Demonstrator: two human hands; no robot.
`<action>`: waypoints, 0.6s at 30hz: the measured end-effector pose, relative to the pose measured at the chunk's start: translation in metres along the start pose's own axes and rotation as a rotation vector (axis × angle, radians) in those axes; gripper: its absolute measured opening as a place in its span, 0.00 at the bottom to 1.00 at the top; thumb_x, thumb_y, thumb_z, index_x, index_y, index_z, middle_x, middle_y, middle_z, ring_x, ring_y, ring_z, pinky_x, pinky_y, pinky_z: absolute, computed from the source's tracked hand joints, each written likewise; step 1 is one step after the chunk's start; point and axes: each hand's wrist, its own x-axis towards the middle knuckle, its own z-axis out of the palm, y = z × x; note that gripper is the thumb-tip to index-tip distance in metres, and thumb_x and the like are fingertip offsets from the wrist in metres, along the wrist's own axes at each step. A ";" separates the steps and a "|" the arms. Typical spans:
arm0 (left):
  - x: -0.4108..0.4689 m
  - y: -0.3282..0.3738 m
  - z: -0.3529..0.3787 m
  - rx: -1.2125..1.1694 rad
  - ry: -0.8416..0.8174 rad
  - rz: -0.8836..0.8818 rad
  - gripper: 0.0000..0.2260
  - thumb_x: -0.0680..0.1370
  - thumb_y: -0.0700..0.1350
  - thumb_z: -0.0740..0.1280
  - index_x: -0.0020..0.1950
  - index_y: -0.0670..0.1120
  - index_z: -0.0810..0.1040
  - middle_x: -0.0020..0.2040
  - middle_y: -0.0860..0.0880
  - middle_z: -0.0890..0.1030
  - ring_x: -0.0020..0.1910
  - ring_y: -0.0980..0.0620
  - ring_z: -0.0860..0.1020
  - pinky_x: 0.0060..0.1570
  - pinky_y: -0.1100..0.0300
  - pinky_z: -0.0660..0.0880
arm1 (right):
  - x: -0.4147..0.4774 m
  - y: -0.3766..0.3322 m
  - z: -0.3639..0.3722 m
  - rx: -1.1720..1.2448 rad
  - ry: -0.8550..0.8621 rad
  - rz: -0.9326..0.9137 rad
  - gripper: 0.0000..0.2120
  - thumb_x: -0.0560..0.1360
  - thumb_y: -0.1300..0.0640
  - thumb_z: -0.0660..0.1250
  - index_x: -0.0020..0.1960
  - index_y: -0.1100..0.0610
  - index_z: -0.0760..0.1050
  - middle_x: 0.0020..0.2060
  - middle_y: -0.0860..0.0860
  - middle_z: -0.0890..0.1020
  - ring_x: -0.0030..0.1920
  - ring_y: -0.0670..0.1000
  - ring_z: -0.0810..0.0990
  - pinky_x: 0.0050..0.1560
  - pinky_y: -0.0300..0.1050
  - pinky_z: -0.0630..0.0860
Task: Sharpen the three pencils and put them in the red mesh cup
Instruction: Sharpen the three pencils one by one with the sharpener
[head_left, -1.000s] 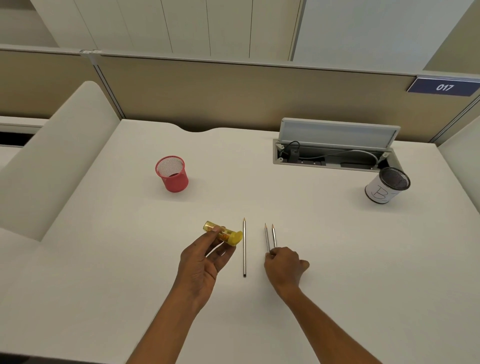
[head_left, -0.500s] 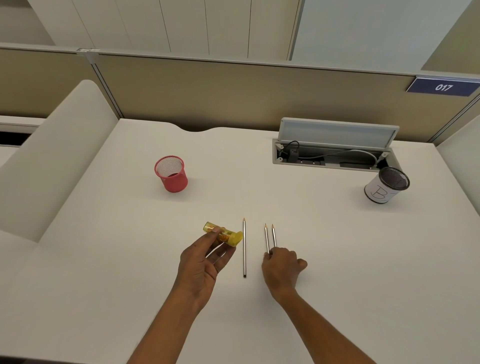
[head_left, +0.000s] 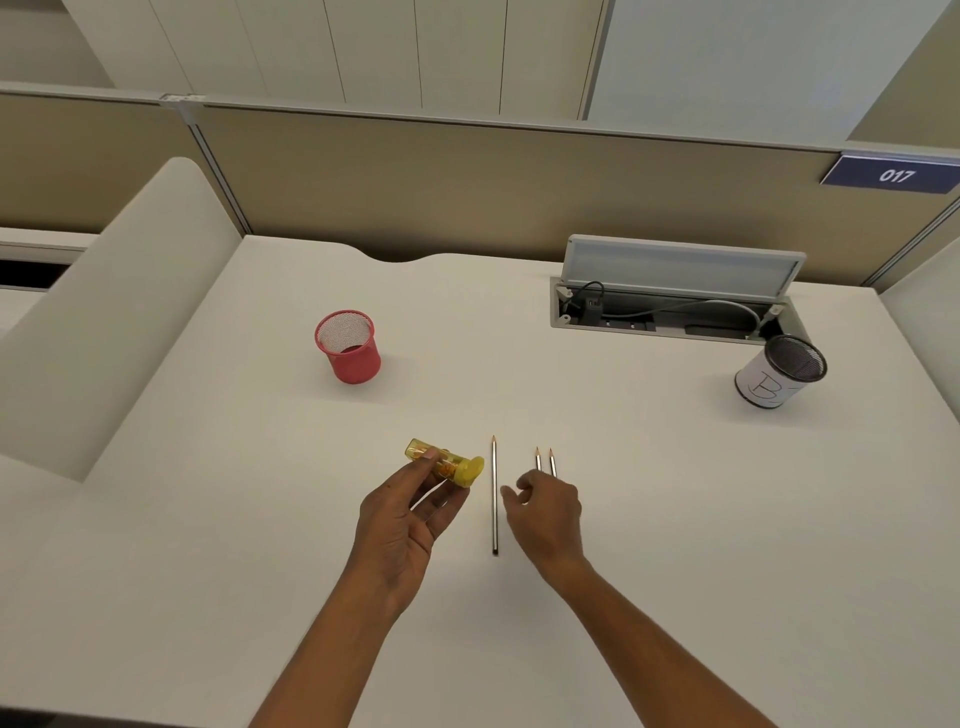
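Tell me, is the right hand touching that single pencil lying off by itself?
Apart. The head view shows bare desk between the right hand and the lone pencil; its curled fingers stop just short.

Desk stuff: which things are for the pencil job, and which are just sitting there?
For the job: three pencils, yellow sharpener in the left hand, red mesh cup, right hand.

Just sitting there: white cup marked B, open cable box.

Two bare arms come in from the near edge. The left hand (head_left: 402, 519) and the right hand (head_left: 548, 514) wear no gloves, rings or watch. No sleeves cover the forearms or wrists.
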 end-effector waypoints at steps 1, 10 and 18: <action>0.001 0.000 -0.001 -0.001 0.002 0.000 0.13 0.75 0.40 0.74 0.57 0.36 0.84 0.57 0.35 0.87 0.55 0.38 0.87 0.45 0.51 0.86 | -0.002 -0.002 0.005 -0.016 -0.024 0.000 0.11 0.77 0.49 0.72 0.51 0.58 0.83 0.41 0.50 0.86 0.38 0.47 0.79 0.39 0.37 0.68; 0.002 0.008 -0.003 -0.004 -0.002 0.005 0.18 0.72 0.42 0.75 0.59 0.35 0.83 0.57 0.35 0.87 0.55 0.38 0.87 0.45 0.51 0.86 | -0.012 -0.005 0.029 -0.241 -0.138 0.013 0.12 0.81 0.50 0.66 0.51 0.59 0.79 0.47 0.54 0.85 0.49 0.55 0.84 0.42 0.41 0.70; 0.002 0.006 -0.004 -0.008 0.001 -0.001 0.18 0.72 0.42 0.75 0.59 0.35 0.83 0.58 0.34 0.86 0.55 0.38 0.87 0.44 0.52 0.86 | -0.011 -0.008 0.025 -0.306 -0.154 -0.004 0.07 0.78 0.56 0.63 0.44 0.57 0.76 0.41 0.54 0.82 0.41 0.55 0.81 0.31 0.39 0.64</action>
